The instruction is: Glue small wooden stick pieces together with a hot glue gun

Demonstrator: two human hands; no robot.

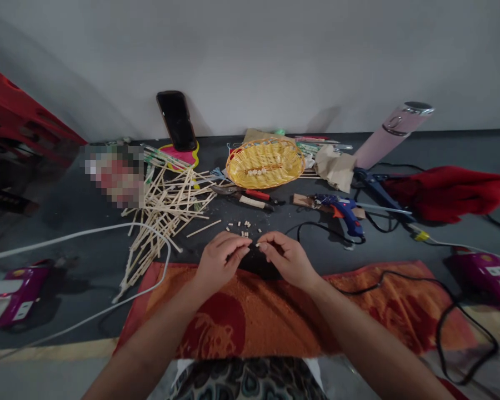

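My left hand (221, 258) is closed in a pinch, thumb against index finger; anything between the fingertips is too small to make out. Facing it, with a narrow gap between, my right hand (286, 258) pinches a tiny pale piece of wooden stick (258, 244). Just beyond my fingertips, several short cut stick pieces (246, 224) lie scattered on the dark table (216, 241). One longer wooden stick (204, 228) rests to the left of them. Pliers with red and pale handles (254, 198) lie behind the pieces.
A yellow woven basket (264, 164) holds small pale bits. Left is a pile of wooden sticks (166, 208); a phone (177, 121) leans on the wall. Right are a blue glue gun (345, 214), pink flask (385, 136) and red cloth (450, 191). An orange towel (266, 322) covers the front edge.
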